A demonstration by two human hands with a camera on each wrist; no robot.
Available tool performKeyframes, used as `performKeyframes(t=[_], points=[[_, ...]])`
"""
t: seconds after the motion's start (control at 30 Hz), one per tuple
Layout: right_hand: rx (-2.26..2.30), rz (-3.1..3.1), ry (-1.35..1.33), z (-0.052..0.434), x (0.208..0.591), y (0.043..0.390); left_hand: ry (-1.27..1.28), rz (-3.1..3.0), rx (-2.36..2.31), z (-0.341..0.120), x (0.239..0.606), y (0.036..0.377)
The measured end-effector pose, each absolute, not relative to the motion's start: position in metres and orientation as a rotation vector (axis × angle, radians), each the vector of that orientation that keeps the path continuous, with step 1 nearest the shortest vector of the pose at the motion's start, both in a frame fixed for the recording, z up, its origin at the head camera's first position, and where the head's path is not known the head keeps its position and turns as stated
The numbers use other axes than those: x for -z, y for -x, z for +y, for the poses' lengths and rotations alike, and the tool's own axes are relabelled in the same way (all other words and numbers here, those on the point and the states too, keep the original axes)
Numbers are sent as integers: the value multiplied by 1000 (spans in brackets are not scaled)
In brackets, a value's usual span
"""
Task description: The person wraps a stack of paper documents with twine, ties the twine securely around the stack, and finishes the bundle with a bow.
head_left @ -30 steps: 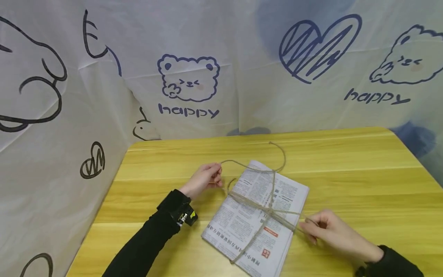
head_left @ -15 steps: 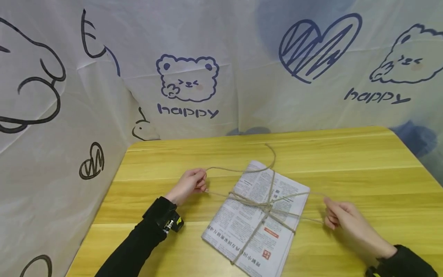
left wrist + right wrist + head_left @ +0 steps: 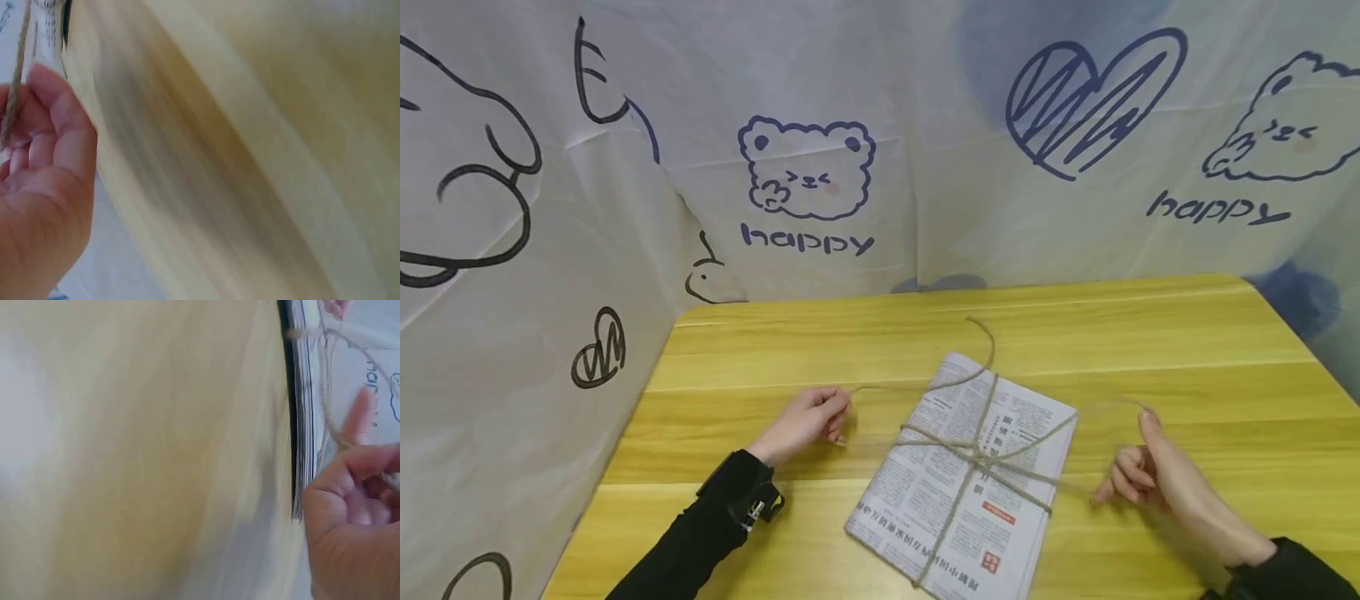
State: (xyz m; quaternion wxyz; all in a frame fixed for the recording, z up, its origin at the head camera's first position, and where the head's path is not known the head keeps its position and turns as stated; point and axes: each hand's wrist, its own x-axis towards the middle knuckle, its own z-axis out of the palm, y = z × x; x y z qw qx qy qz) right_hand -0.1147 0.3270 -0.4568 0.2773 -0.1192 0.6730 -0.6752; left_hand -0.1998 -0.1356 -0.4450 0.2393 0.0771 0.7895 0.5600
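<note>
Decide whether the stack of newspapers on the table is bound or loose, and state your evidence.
Bound. Twine crosses over the stack of newspapers both ways and meets near its middle; the left hand and right hand each hold an end.

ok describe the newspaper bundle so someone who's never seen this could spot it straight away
On the yellow wooden table, look near the front edge, between the two hands. The newspaper bundle lies flat there at a slant. It is the only printed paper, with brown twine crossed over it.

Even bright light; both wrist views motion-blurred.
</note>
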Motion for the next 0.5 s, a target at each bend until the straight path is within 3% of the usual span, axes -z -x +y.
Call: performKeyframes(t=[0.23,0.5], points=[[1705,1769,42,314,460,107,-441,2226,-1256,-114,447,179],[2010,1551,177,306,464,129,-471,2124,-1277,-99,450,164]])
